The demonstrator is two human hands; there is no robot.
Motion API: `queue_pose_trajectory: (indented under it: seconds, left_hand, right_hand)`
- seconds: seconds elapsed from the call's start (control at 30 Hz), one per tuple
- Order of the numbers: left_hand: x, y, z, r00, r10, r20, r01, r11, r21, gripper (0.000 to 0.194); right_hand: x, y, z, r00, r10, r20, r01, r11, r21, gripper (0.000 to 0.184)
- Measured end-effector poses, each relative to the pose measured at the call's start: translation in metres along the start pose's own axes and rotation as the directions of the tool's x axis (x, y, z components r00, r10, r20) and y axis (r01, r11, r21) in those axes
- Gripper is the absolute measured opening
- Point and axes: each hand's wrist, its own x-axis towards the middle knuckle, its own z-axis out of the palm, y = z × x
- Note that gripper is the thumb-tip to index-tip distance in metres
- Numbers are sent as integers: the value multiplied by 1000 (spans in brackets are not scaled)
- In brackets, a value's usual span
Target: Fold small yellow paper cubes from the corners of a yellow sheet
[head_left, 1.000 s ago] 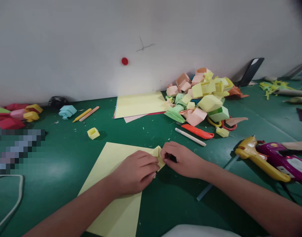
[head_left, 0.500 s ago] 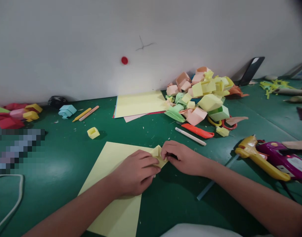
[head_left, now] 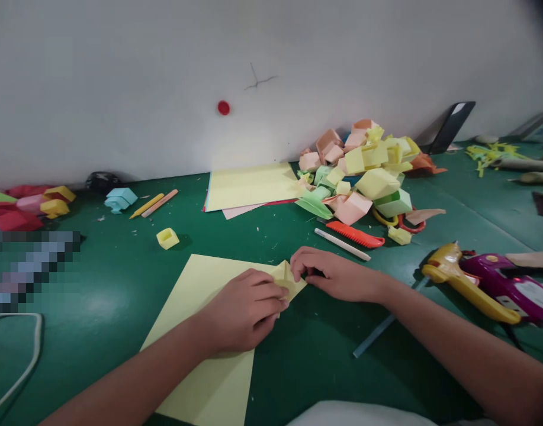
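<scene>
A small folded piece of yellow paper [head_left: 293,285] lies at the right edge of a large yellow sheet [head_left: 213,384]. My left hand [head_left: 248,310] rests over the sheet, its fingers closed on the left side of the folded paper and hiding part of it. At the other side, my right hand [head_left: 324,273] pinches the paper's right edge with curled fingers. A small yellow paper box [head_left: 167,238] sits on the table beyond the sheet.
On the green table [head_left: 98,266], folded paper pieces [head_left: 360,171] are heaped at the back right. A red cutter [head_left: 355,234] and a white stick [head_left: 342,244] lie before them. A yellow glue gun [head_left: 471,284] is at right. Stacked paper [head_left: 253,186] lies against the wall.
My right hand has shifted slightly up and to the right along the folded paper's edge, and its forearm has risen a little. My left hand stays almost still.
</scene>
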Motion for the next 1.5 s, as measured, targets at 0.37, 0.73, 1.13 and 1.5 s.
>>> queue_pose_trajectory:
  seconds: [0.37,0.73,1.13,1.5]
  left_hand:
    - [2,2,-1,1000,-11,-14,11,1000,-5,25]
    - [0,0,0,1000,-9,-17,8,1000,-12,26]
    - [1,0,0,1000,-12,-27,11,1000,-23,27]
    - [0,-1,1,1000,8,-28,-8,1000,-4,27]
  right_hand:
    - [-2,-5,10,993,73,-92,-81,993,-81,30]
    - [-7,-3,6,990,34,-135,-74,949,-306,60]
    - [-14,-1,-3,993,-119,7,106,849,-518,56]
    - [-17,-3,-4,996,-54,70,82,864,-497,58]
